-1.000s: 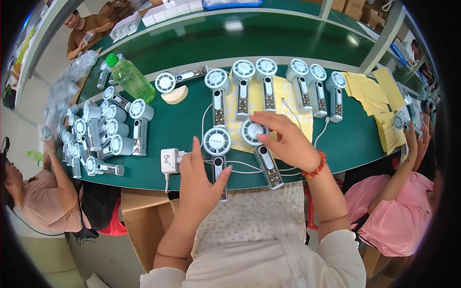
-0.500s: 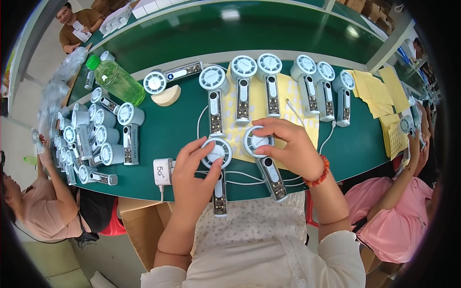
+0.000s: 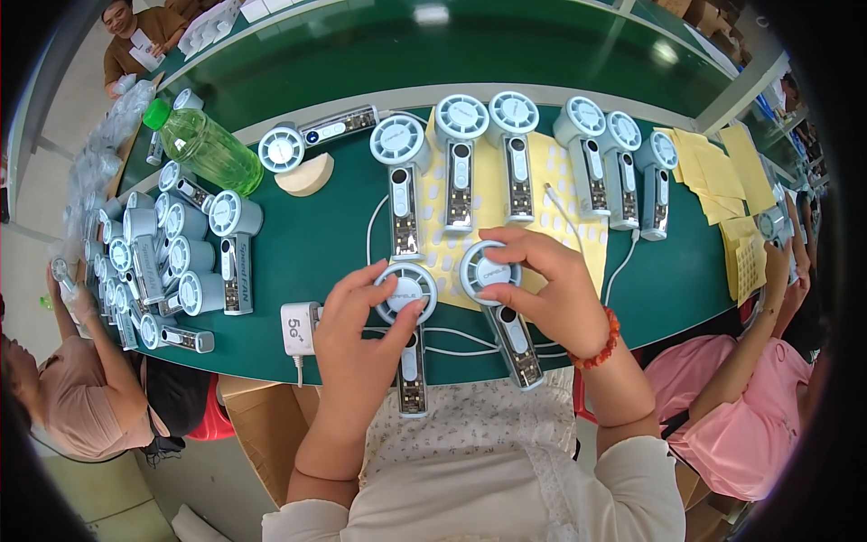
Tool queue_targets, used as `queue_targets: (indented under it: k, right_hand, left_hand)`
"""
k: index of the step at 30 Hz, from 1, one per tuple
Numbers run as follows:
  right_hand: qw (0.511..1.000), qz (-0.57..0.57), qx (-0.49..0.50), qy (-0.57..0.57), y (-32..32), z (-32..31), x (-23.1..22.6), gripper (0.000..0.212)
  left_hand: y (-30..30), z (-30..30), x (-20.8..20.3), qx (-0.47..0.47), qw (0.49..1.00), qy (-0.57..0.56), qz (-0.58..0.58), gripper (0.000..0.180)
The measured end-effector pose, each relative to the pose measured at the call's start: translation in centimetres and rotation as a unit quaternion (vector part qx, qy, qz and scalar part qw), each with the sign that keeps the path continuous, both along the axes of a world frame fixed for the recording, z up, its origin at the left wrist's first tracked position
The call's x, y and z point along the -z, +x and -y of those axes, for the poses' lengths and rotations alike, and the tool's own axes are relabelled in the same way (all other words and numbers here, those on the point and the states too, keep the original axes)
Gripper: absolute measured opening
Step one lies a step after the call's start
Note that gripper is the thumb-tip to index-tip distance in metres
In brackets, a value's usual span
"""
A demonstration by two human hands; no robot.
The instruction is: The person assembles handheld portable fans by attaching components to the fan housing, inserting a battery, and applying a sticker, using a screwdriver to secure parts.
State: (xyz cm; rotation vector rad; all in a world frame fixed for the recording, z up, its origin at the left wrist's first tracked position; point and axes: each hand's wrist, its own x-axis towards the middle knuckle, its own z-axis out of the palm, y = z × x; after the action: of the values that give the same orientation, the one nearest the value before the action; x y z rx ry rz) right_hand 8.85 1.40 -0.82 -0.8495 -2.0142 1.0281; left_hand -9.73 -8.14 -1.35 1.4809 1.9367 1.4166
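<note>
My left hand [image 3: 359, 327] pinches the rim of a pale blue handheld fan [image 3: 412, 366] by its round grilled head. Its clear-fronted handle hangs down past the table edge. Beside it, my right hand [image 3: 555, 287] grips the head of a second handheld fan [image 3: 516, 345] between thumb and fingers. That fan's handle slants down to the right. Just beyond my hands, several more fans [image 3: 459, 185] stand in a row with their heads away from me. Some of them lie over a yellow sheet of small pale stickers [image 3: 542, 237].
Many fans are heaped at left [image 3: 185, 256], near a green bottle [image 3: 212, 149] and a cream wedge-shaped piece [image 3: 305, 176]. A white charger [image 3: 298, 328] and white cables [image 3: 619, 268] lie on the green table [image 3: 298, 235]. Yellow sheets [image 3: 709, 176] lie right. Co-workers sit on both sides.
The whole view has shifted slightly. Both hands keep hold of the same two fans, whose heads now sit a little more squarely toward me.
</note>
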Motion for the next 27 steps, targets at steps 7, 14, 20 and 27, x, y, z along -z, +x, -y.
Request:
queue_targets:
  k: [7, 14, 20, 27]
  right_hand:
    - [1.0, -0.001, -0.016, -0.025, 0.4, -0.4, -0.6, 0.034]
    - [0.963, 0.113, 0.074, 0.232, 0.4, -5.3, -4.7, 0.031]
    - [0.92, 0.197, -0.038, 0.336, -2.4, -13.5, -4.1, 0.028]
    - [0.946, 0.2, -0.044, 0.251, -4.6, -15.1, -3.1, 0.027]
  left_hand:
    - [-0.7, 0.2, -1.7, 0.059, 0.996, -0.048, -0.046, 0.037]
    - [-4.7, -2.9, -6.7, 0.147, 0.967, -0.023, -0.208, 0.046]
    - [-7.2, -12.5, -3.3, 0.175, 0.965, -0.022, -0.192, 0.035]
    - [-6.4, -15.2, -0.9, 0.086, 0.985, 0.01, -0.146, 0.038]
